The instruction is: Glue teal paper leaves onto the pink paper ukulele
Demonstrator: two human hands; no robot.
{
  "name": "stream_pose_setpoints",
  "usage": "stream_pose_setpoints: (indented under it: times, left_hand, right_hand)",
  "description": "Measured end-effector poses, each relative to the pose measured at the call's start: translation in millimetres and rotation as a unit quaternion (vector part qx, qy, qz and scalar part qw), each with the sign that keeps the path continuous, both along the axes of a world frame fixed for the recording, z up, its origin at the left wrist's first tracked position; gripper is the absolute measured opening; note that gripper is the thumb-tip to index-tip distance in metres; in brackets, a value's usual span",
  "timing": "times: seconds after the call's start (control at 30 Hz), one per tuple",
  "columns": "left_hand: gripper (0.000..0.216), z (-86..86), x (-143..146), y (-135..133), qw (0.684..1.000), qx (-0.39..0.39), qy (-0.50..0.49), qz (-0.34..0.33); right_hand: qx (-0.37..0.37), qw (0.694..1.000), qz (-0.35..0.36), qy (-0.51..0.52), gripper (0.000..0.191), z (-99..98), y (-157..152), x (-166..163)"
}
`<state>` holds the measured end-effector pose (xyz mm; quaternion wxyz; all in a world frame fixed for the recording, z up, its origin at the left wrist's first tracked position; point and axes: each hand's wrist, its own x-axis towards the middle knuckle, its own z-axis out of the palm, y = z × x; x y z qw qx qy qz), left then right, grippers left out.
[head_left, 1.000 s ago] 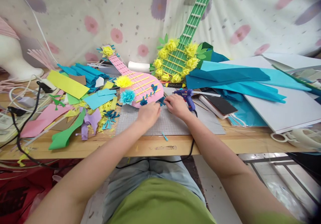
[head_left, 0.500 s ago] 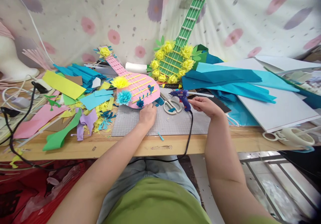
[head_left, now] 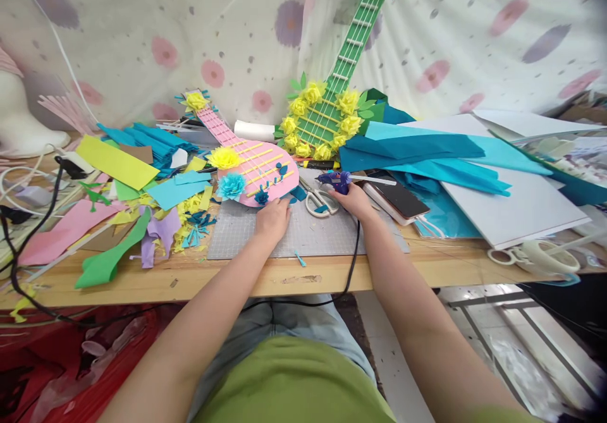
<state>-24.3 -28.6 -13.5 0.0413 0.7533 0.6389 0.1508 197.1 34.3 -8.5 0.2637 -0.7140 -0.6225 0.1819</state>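
A pink paper guitar (head_left: 265, 157) with yellow strips, a yellow flower, a light blue flower and small dark blue pieces lies on the grey cutting mat (head_left: 237, 236). At its lower edge is my left hand (head_left: 274, 219), fingers curled closed; a bit of dark blue paper shows by the fingertips, and what they hold is hidden. My right hand (head_left: 355, 202) is wrapped round the handle of a blue glue gun (head_left: 334, 181), a white glue stick protruding from its back. White-handled scissors (head_left: 320, 202) lie between my hands, just below the gun's nozzle.
Behind leans a green paper guitar (head_left: 327, 116) ringed with yellow flowers. Paper scraps (head_left: 156, 233) cover the left side. Blue paper sheets (head_left: 417, 151), a phone (head_left: 403, 195), white boards (head_left: 502, 214) and a tape roll (head_left: 550, 255) lie right. The gun's black cord (head_left: 353, 265) hangs over the table edge.
My right hand has moved left and closed round the glue gun's handle, which it was only reaching beside before. The phone is now uncovered. My left hand stays at the pink guitar's edge.
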Motion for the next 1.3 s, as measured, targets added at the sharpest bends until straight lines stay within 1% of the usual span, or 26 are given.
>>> stream_pose_setpoints:
  times: [0.1, 0.17, 0.4, 0.53, 0.63, 0.7, 0.8, 0.93, 1.0, 1.07, 1.13, 1.2, 1.3]
  left_hand:
    - [0.029, 1.6, 4, 2, 0.999, -0.023, 0.027, 0.009]
    - [0.027, 1.6, 5, 3, 0.999, -0.031, 0.023, 0.014]
    - [0.018, 1.7, 0, -5, 1.0, -0.013, -0.014, 0.0]
    - [0.021, 3.6, -3, -9, 0.998, 0.006, -0.056, -0.019]
    - [0.026, 2.4, -5, -10, 0.997, 0.007, -0.069, -0.019]
    - [0.028, 0.8, -7, -10, 0.998, -0.002, -0.061, -0.026]
    - [0.024, 0.1, -7, -10, 0.997, -0.015, -0.057, -0.041]
    - [0.021, 5.5, -6, -4, 0.993, -0.071, -0.089, -0.019]
    - [0.016, 8.4, -7, 0, 0.99, -0.099, -0.102, -0.012]
    - [0.01, 9.9, -7, 2, 0.988, -0.108, -0.106, -0.013]
    - [0.007, 10.1, -8, 2, 0.989, -0.093, -0.113, -0.023]
    - [0.007, 9.6, -7, 1, 0.987, -0.067, -0.141, -0.044]
    - [0.005, 7.2, -2, 1, 0.971, -0.039, -0.227, -0.066]
  right_hand:
    - [-0.002, 1.0, -0.023, 0.002, 0.042, -1.7, 2, -3]
    - [0.0, 1.0, -0.028, 0.012, 0.04, -2.3, 1, -3]
    - [0.014, 0.999, -0.034, 0.034, 0.038, -2.7, -3, -2]
    - [0.035, 0.996, -0.045, 0.067, 0.038, -1.0, -6, -1]
    - [0.045, 0.992, -0.062, 0.097, 0.039, -0.8, -7, 1]
    - [0.05, 0.991, -0.073, 0.103, 0.041, -1.4, -6, 2]
    - [0.056, 0.99, -0.075, 0.101, 0.041, -2.4, -5, 3]
    - [0.056, 0.99, -0.072, 0.109, 0.039, -2.3, -5, 3]
    - [0.057, 0.989, -0.073, 0.115, 0.038, -1.9, -5, 3]
    - [0.059, 0.988, -0.077, 0.118, 0.038, -1.9, -5, 4]
    - [0.065, 0.987, -0.077, 0.126, 0.04, -2.8, -5, 5]
    - [0.076, 0.984, -0.071, 0.143, 0.041, -4.5, -4, 6]
    - [0.093, 0.977, -0.057, 0.181, 0.042, -7.1, -2, 6]
